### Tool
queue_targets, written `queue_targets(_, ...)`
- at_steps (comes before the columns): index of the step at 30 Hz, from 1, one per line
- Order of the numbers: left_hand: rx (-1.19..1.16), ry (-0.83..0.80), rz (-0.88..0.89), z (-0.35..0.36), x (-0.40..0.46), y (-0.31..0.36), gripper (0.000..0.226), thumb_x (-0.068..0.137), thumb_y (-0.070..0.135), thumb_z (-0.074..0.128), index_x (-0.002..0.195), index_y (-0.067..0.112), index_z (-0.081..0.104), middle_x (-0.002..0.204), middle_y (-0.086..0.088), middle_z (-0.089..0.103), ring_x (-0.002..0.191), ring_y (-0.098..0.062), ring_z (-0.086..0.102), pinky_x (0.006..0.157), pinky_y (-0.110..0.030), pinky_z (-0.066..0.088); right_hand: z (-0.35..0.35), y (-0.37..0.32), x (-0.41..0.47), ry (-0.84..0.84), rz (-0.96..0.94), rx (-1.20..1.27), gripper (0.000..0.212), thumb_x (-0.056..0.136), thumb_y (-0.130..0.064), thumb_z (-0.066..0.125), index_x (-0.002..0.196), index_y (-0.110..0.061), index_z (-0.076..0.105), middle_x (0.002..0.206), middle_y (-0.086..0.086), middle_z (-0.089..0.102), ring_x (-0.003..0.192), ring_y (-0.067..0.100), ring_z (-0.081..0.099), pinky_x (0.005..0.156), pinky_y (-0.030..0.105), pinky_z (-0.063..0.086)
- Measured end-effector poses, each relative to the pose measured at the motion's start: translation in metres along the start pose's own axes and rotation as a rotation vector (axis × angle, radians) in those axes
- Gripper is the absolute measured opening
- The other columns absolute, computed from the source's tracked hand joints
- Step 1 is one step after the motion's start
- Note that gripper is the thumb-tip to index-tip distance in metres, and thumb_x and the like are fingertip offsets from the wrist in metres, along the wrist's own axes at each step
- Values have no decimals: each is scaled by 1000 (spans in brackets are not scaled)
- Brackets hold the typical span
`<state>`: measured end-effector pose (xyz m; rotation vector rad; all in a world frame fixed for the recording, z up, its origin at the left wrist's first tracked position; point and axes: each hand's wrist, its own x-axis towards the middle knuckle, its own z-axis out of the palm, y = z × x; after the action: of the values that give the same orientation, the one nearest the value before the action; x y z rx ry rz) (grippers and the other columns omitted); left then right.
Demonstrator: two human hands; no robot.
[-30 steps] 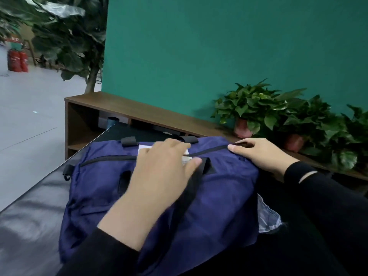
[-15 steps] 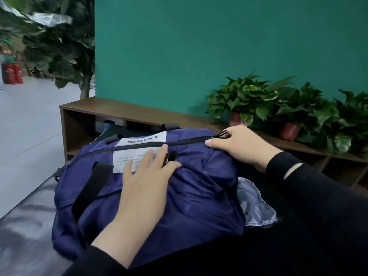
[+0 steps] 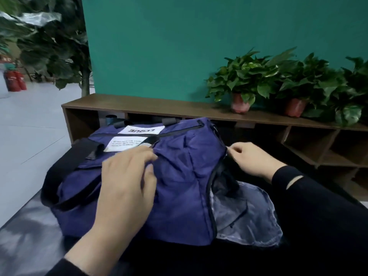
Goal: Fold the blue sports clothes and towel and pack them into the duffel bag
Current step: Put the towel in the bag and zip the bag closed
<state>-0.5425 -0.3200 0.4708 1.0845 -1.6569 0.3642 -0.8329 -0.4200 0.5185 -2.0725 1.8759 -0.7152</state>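
A navy blue duffel bag [image 3: 179, 186] with black straps and white labels lies on a dark glossy table [image 3: 25, 226]. My left hand [image 3: 127, 176] rests on top of the bag, its fingertips bunching the fabric near the top zipper. At the bag's right end my right hand [image 3: 253, 158] pinches something small at the side zipper, likely the pull. That side zipper stands open, and a pale blue-grey lining flap [image 3: 249, 216] spills out onto the table. The folded clothes and towel are not visible.
A low wooden shelf unit [image 3: 139, 106] runs behind the table against a teal wall. Potted green plants [image 3: 245, 80] stand on its right part. A large leafy tree [image 3: 49, 40] and red fire extinguishers [image 3: 14, 80] are at far left.
My right hand moved from the top zipper's end down to the bag's right end. The side opening now gapes wider with more lining showing. My left hand shifted right and bunched the fabric.
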Motion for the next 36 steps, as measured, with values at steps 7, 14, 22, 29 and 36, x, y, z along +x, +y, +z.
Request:
queue_targets(7, 122, -330, 116, 34, -69, 55, 63, 87, 65, 52, 137, 29, 51, 149, -1, 50, 133, -22, 49, 105, -45, 35, 22, 81, -41, -57, 209, 163, 26, 90, -39, 74, 110, -22, 73, 101, -5, 75, 92, 8, 67, 78, 22, 49)
queue_targets(14, 254, -423, -34, 30, -78, 45, 67, 73, 44, 58, 136, 21, 56, 153, -2, 47, 140, -19, 44, 108, -41, 33, 18, 66, -70, -186, 258, 337, 21, 85, -22, 78, 71, -11, 66, 69, 3, 69, 64, 15, 63, 57, 27, 47)
queue_targets(22, -50, -297, -72, -24, -75, -13, 48, 86, 43, 51, 130, 23, 57, 152, 11, 46, 139, -17, 44, 109, -44, 32, 32, 34, -114, -363, 295, 874, 25, 90, -19, 70, 96, 5, 67, 103, 24, 73, 91, 35, 70, 85, 43, 55)
queue_targets(29, 107, -337, 359, -1, -87, 59, 61, 82, 76, 57, 122, 30, 58, 130, 7, 65, 123, -14, 58, 98, -42, 38, 31, 8, -105, -330, 404, 1363, 21, 99, -26, 60, 101, -6, 64, 91, 16, 74, 78, 28, 74, 61, 35, 60)
queue_targets(36, 155, -150, -331, 8, -27, 67, 46, 92, 40, 67, 63, 18, 38, 56, 2, 45, 56, -19, 44, 57, -38, 34, 61, 26, -81, -129, 370, 1086, 29, 107, -21, 48, 125, -2, 60, 119, 18, 67, 87, 29, 72, 65, 36, 60)
